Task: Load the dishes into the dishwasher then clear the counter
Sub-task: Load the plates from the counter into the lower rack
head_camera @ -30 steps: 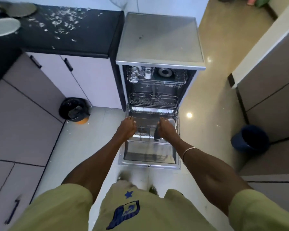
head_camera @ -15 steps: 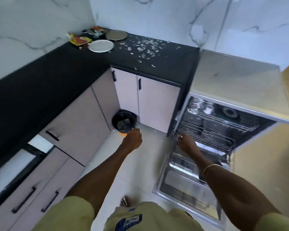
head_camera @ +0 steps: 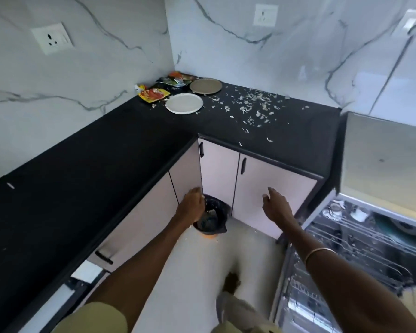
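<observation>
A white plate (head_camera: pixel 184 103) and a grey plate (head_camera: pixel 205 86) lie in the far corner of the black counter (head_camera: pixel 120 150). Snack wrappers (head_camera: pixel 154 94) sit behind them, and white scraps (head_camera: pixel 252 109) are scattered to their right. The open dishwasher (head_camera: pixel 360 241) stands at the right with its wire racks showing. My left hand (head_camera: pixel 192 207) hangs empty over the floor near the bin. My right hand (head_camera: pixel 277 205) is in front of the cupboard door, fingers apart, holding nothing.
A black bin (head_camera: pixel 210 221) stands on the floor in the cupboard corner. Pale cupboard doors (head_camera: pixel 262 188) run below the counter. The dishwasher's flat top (head_camera: pixel 384 162) is at the right. My foot (head_camera: pixel 232 282) is on the white floor.
The view has swung left from the dishwasher to the counter corner. Both hands have left the lower rack and moved left, now empty in front of the cupboards.
</observation>
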A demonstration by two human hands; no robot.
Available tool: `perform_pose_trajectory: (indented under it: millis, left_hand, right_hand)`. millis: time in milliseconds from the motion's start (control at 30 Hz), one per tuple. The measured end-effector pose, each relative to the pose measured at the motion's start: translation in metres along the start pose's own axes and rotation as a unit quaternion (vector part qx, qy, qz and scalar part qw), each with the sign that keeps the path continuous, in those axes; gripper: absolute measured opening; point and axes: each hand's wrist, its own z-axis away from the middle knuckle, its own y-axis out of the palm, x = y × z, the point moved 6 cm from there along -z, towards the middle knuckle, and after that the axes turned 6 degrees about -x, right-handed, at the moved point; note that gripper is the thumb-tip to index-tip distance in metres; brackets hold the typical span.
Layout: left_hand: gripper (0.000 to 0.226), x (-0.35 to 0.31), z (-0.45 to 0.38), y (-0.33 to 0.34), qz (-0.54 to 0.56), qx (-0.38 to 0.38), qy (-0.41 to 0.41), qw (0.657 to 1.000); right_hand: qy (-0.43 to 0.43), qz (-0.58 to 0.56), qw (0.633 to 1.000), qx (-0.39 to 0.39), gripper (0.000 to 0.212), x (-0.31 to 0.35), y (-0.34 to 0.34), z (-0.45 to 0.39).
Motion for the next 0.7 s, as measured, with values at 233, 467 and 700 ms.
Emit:
perform_pose_trajectory:
  millis: [233,467,700]
  left_hand:
    - [0.051,0.009,-0.133,-0.022,0.035,-0.018,-0.046,0.998]
    - [0.045,0.011,-0.253,-0.054,0.060,-0.077,-0.080,0.992]
    - [0.045,0.042,-0.358,-0.080,0.071,-0.141,-0.179,0.971]
  right_hand:
    - [-0.037,-0.047,0.998,-0.005,0.028,0.078,0.022,-0.157]
    - [-0.044,-0.030,0.998,0.014,0.045,0.136,0.047,-0.278]
    - [-0.037,-0.060,0.998,-0.003,0.036,0.176,0.072,-0.375]
